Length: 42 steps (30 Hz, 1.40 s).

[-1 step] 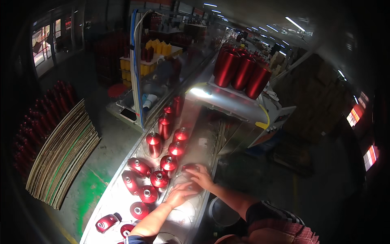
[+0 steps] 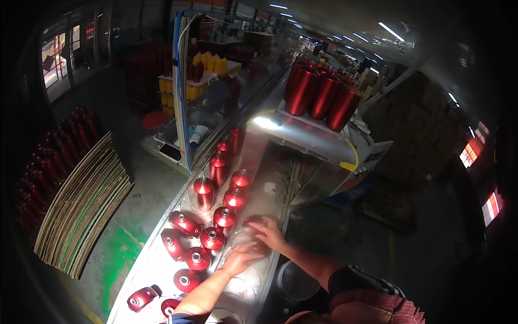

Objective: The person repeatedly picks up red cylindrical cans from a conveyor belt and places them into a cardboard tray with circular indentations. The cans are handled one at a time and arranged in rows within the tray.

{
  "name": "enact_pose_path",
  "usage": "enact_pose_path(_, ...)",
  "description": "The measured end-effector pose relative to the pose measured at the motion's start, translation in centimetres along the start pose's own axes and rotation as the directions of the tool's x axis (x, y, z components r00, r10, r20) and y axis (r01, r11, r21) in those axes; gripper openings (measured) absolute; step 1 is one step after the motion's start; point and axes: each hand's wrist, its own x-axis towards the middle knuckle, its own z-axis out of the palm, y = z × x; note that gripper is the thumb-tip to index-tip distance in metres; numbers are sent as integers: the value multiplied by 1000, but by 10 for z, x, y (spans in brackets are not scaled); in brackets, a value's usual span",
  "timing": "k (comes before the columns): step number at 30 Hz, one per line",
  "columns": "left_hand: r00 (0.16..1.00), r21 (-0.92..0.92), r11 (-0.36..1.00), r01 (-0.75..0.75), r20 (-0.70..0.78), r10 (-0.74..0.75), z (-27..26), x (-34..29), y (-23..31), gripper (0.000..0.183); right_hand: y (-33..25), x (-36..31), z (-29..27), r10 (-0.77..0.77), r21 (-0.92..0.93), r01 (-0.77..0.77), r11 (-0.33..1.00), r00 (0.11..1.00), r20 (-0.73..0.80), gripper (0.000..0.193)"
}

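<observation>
My right hand (image 2: 269, 236) reaches in from the right, its fingers bent over a blurred red bottle (image 2: 253, 222) on the narrow worktop. My left hand (image 2: 238, 260) lies just nearer to me, its fingers stretched to the right towards that same bottle's lower end. Whether the left fingertips touch it cannot be made out. Left of my hands, several glossy red bottles with bare metal necks crowd the bench. Some stand, such as this bottle (image 2: 204, 193); others lean or lie, like the one (image 2: 184, 223) further down and another (image 2: 142, 298) at the near left.
The long white bench (image 2: 156, 254) runs away from me. Ahead on the right, large red cylinders (image 2: 325, 96) stand on a metal machine (image 2: 302, 135) with a yellow hose. A white bucket (image 2: 298, 281) sits below the bench. Stacked boards (image 2: 83, 208) and more red bottles occupy the left floor.
Both hands stay almost in place. The red bottle under my right hand looks fainter and more smeared than before. The other bottles have not moved noticeably.
</observation>
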Motion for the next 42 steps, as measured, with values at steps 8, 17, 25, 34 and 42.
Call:
enact_pose_path(8, 994, 86, 990, 109, 21, -111, 7, 36, -2, 26, 19, 28, -21, 12, -106, 0, 994, 993, 114, 65)
enact_pose_path(17, 941, 112, 944, 310, -176, -288, 16, 93, 70, 37, 4, -132, -143, 167, 82, -149, 985, 938, -305, 49)
enact_pose_path(25, 969, -435, 873, 222, 196, -149, 205, 52, 252, 27, -10, -578, -189, 820, 219, -837, 501, 378, -430, 48)
enact_pose_path(34, 519, -206, 897, 391, 855, -30, 463, -164, 422, 23, -128, -987, -113, 853, 619, -767, 169, -201, -482, 42)
enact_pose_path(42, 236, -210, 968, 140, 956, 173, 597, -226, 529, 26, -230, -1094, -72, 810, 802, -583, -129, -528, -253, 42)
